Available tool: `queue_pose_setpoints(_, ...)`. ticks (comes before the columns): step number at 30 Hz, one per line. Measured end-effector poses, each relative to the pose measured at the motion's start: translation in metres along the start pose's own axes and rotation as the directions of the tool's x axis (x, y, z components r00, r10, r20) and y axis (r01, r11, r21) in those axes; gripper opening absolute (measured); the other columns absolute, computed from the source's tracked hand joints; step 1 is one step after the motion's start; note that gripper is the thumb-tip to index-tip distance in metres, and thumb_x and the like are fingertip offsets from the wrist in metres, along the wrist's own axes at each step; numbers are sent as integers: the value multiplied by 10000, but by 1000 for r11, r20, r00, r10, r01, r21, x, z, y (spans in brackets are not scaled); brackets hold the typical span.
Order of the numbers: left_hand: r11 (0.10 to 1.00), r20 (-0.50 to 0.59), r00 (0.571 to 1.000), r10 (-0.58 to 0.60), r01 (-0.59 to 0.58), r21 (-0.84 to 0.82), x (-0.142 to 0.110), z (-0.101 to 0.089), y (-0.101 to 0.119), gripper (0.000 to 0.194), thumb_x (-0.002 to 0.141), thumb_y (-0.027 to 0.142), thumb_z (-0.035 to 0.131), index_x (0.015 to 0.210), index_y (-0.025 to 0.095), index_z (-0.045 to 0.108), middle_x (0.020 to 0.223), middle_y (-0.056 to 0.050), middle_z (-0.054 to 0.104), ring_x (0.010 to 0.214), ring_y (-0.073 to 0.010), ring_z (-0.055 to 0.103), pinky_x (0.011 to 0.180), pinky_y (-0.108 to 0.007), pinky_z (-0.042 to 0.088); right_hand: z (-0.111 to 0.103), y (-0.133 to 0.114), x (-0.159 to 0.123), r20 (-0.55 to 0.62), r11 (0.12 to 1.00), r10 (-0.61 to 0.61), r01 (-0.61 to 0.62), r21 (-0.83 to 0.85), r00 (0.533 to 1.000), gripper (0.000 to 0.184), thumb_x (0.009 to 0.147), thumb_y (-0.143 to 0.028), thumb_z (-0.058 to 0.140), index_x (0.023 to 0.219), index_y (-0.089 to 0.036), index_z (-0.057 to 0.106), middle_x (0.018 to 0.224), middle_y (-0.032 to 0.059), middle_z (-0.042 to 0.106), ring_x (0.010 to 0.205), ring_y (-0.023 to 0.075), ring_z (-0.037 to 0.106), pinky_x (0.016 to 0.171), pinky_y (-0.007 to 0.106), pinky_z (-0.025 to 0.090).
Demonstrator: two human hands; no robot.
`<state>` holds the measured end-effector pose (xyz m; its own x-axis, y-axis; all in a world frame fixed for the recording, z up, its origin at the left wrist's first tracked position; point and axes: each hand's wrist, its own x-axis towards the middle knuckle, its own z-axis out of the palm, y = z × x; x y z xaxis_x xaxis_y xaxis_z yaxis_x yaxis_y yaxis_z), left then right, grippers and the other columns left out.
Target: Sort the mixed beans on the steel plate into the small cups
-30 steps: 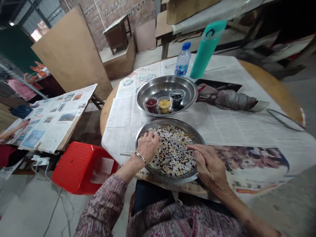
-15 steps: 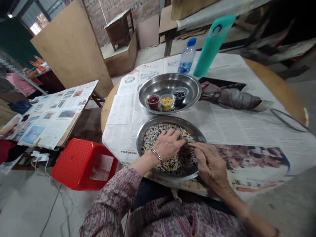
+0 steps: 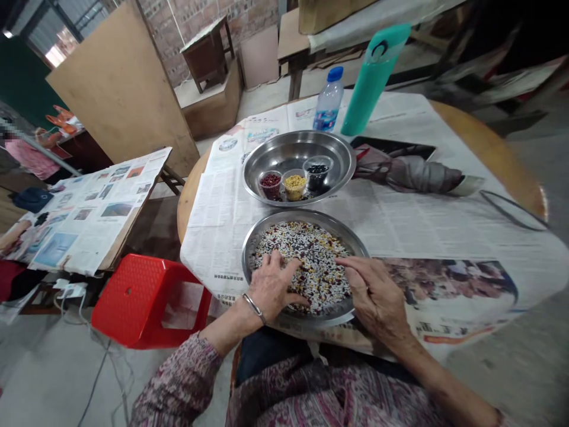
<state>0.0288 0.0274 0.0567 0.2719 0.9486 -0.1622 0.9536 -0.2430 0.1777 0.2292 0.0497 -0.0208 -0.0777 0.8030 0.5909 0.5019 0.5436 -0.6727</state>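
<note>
A steel basin (image 3: 258,222) near me holds a layer of mixed beans and grains (image 3: 311,261), white, yellow, dark red and black. My left hand (image 3: 276,283), a bangle at its wrist, is over the basin's left side with fingers spread and touching the mix. My right hand (image 3: 377,296) rests at the right rim, index finger stretched over the grains and thumb apart from it; its other fingers are mostly hidden. Behind stands a second steel basin (image 3: 267,148) with clear cups of red beans (image 3: 270,182), yellow beans (image 3: 294,185) and black beans (image 3: 317,171).
Newspaper (image 3: 213,225) covers the round table. At the back stand a water bottle (image 3: 329,101) and a teal bottle (image 3: 376,80). A folded grey umbrella (image 3: 409,172) lies to the right. On the floor at left is a red stool (image 3: 133,299); another person's arm (image 3: 15,234) shows beyond.
My left hand has moved left and nearer me from the basin's middle, its fingers spreading and uncovering the grains. The dark heap by the right hand now looks spread flat. My right hand stays at the rim.
</note>
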Motion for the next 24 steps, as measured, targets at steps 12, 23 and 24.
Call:
queue_pose_setpoints(12, 999, -179, 983, 42, -39, 21, 57, -6, 6, 264, 985, 229, 452, 1228, 251, 552, 1302, -49, 530, 1164, -203, 509, 934, -305, 497, 0, -2, 2, -17, 1000, 10, -10, 7, 1000, 226, 959, -252, 458, 1058, -242, 661, 993, 70, 691, 947, 218, 633, 886, 413, 509)
queue_pose_setpoints(23, 978, -102, 994, -49, 27, -205, 50, 4, -1, 229, 904, 95, 521, 1073, 218, 613, 1040, -32, 596, 970, -154, 600, 926, -294, 508, -1, -5, 4, -18, 998, 40, -39, 44, 999, 235, 958, -264, 459, 1057, -236, 670, 1004, 71, 692, 963, 222, 634, 900, 416, 501)
queue_pose_setpoints(24, 974, -99, 995, 8, -30, -224, 45, 5, 3, 214, 908, 109, 524, 1067, 218, 616, 1025, -27, 603, 960, -153, 602, 921, -292, 512, -2, -5, 4, -17, 998, 37, -36, 45, 999, 239, 961, -258, 453, 1065, -235, 667, 1011, 72, 690, 969, 220, 632, 903, 414, 500)
